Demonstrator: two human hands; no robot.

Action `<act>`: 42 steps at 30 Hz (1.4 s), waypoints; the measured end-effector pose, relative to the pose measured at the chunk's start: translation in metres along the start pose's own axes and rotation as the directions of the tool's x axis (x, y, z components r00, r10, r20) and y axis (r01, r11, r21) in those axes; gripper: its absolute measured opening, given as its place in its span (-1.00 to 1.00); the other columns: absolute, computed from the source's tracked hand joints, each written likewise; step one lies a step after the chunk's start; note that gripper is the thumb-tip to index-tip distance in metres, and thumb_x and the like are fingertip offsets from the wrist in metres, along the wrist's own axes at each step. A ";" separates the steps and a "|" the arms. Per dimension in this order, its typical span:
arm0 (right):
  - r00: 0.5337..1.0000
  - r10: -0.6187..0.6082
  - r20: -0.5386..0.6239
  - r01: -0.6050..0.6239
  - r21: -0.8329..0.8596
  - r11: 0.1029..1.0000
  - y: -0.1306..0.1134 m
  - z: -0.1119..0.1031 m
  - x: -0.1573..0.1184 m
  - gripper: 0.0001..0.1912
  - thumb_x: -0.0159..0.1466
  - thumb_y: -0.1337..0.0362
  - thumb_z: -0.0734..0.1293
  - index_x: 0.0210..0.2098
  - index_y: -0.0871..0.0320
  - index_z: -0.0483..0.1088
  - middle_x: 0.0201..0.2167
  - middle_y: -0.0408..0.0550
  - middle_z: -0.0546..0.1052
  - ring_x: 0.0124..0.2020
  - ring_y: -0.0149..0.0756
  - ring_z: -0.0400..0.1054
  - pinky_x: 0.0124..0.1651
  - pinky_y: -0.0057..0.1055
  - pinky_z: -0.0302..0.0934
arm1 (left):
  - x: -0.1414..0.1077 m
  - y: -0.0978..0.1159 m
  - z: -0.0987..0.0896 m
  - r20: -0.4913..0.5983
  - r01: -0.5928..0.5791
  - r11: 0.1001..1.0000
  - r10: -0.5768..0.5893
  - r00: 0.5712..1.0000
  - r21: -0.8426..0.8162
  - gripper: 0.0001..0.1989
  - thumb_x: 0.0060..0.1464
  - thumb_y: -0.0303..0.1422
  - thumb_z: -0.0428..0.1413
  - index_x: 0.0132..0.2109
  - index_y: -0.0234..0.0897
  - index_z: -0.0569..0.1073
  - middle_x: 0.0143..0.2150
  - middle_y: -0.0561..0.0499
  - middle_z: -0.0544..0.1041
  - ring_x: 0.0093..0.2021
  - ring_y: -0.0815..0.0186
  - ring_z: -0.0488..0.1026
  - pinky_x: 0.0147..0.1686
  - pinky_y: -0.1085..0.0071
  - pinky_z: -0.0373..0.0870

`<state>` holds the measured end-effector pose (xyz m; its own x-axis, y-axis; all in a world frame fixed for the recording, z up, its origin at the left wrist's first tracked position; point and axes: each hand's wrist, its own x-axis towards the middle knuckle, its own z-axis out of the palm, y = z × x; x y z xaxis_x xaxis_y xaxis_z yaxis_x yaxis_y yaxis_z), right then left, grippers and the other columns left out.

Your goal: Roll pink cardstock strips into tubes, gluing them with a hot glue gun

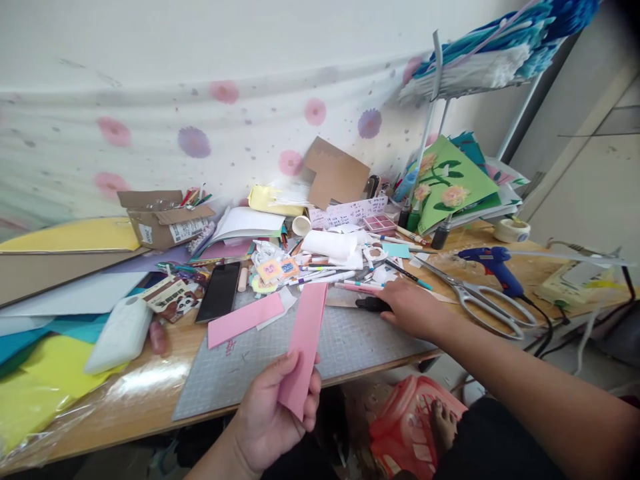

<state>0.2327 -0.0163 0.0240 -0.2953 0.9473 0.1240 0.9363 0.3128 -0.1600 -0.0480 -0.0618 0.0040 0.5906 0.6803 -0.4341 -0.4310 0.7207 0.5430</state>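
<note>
Plain white wall [200, 40] across top of frame. Below it, a whitish sheet [155, 143] with pink and purple flower prints, hung along the wall, creased, running from left edge to right of center. Wood-grain worktop [145, 393] spans full width at mid-frame, front edge slanting in lower left. White metal rack [521, 120] upper right, at back of worktop. Off-white panel [603, 180], door or cabinet unclear, far right. Pale floor [407, 375] partly visible lower right. Indoor light, soft; glare on worktop lower left.
</note>
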 end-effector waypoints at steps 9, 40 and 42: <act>0.977 -0.038 -0.212 0.042 0.019 0.999 0.002 -0.043 -0.032 -0.59 0.33 0.12 0.18 0.13 0.08 0.32 -0.01 0.05 0.49 -0.05 -0.11 0.41 -0.08 -0.22 0.29 | -0.007 0.003 -0.018 -0.014 -0.042 0.992 0.040 0.999 -0.122 -0.84 0.07 -0.32 0.22 -0.31 -0.37 0.54 -0.56 0.05 0.46 -0.67 0.44 0.39 -0.71 0.58 0.28; 0.914 -0.223 -0.339 0.088 -0.371 0.924 -0.031 -0.064 -0.057 -0.63 0.28 0.12 0.24 0.07 -0.01 0.34 -0.36 -0.07 0.51 -0.37 -0.16 0.40 -0.44 -0.31 0.06 | -0.008 0.003 0.006 -0.123 -0.196 0.927 0.246 0.962 0.321 -0.70 -0.02 -0.22 0.28 -0.35 -0.42 0.47 -0.51 -0.13 0.55 -0.60 0.26 0.46 -0.58 0.42 0.37; 0.910 -0.230 -0.345 0.103 -0.349 0.931 -0.033 -0.061 -0.056 -0.62 0.29 0.14 0.24 0.09 0.00 0.32 -0.35 -0.08 0.51 -0.38 -0.18 0.40 -0.43 -0.32 0.06 | -0.010 0.001 0.008 -0.127 -0.185 0.915 0.245 0.961 0.359 -0.66 -0.04 -0.18 0.29 -0.34 -0.41 0.45 -0.50 -0.14 0.55 -0.59 0.24 0.47 -0.56 0.40 0.37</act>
<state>0.2297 -0.0839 0.0821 -0.4182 0.7663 0.4878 0.9081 0.3646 0.2058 -0.0484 -0.0688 0.0148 0.3759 0.8471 -0.3755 -0.2588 0.4851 0.8353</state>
